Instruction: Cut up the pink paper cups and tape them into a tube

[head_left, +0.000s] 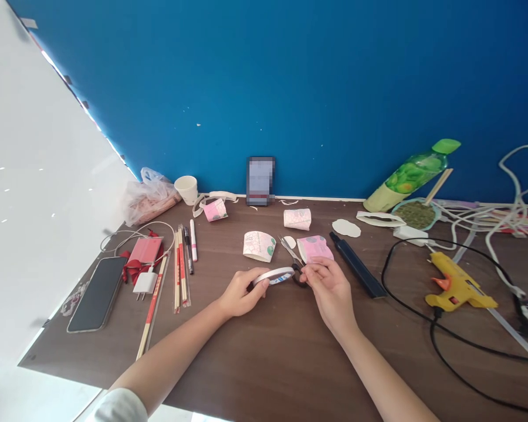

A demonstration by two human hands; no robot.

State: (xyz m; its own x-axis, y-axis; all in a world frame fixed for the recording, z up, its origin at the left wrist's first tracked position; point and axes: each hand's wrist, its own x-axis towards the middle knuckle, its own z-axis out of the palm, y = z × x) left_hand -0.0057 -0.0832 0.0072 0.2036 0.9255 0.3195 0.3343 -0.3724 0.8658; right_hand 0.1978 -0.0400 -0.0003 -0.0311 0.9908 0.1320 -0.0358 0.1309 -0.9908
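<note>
My left hand (244,291) is closed round a roll of white tape (276,274), fingers and thumb gripping its left side. To the right of the roll, my right hand (330,287) is closed in a pinch; what lies between its fingertips, if anything, is too small to make out. Just behind those fingertips lie scissors (291,249), their black handles partly hidden and their blades pointing away. Pink patterned paper cup pieces lie beyond my hands: one (259,246) behind the roll, another (315,248) by the scissors, and a rolled one (297,219) farther back.
At left are a phone (97,293), wrapped chopsticks (180,266), pens (188,249) and a white cup (186,190). A yellow glue gun (460,284) with a black cord, a dark blue bar (358,265) and a green bottle (411,174) are at right. Another phone (260,181) leans on the wall.
</note>
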